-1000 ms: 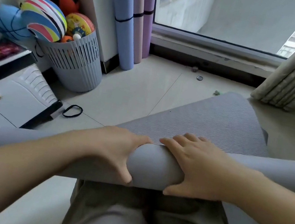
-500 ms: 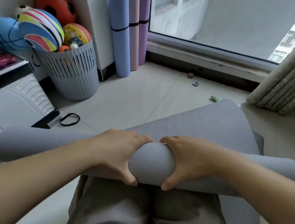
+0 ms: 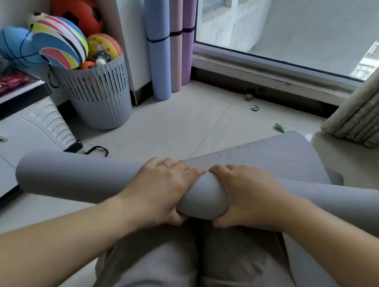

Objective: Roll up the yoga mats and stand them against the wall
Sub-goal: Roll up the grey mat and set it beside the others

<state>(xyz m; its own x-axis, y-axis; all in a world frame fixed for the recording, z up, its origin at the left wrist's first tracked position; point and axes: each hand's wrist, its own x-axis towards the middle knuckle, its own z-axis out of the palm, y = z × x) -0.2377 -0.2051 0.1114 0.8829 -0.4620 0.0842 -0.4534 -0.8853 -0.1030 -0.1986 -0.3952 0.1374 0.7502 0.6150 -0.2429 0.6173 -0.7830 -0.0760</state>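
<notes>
A: Halfway through, by the look of it. Grey mat rolled into a thick tube across the lap, flat tail running out over the floor toward the window.

B: Hands?

A: Left hand and right hand side by side at the middle of the roll. Fingers of each curled over the top, thumbs tucked underneath, closed around the tube.

B: Any trouble ahead?

A: Plenty possible. Both grips bunched at the centre, ends left free, so likely to roll looser out there and go cone-shaped. Tail also lying slightly askew to the tube, so likely to wind on crooked and leave stepped ends.

B: And then?

A: Uneven ends, poor standing. Could lean or tip beside the blue roll, pink roll and purple roll already upright in the corner.

B: Holding it shut?

A: Black band lying on the floor just past the left end, out of easy reach with both hands busy. Letting go to fetch it risks the foam springing open.
</notes>
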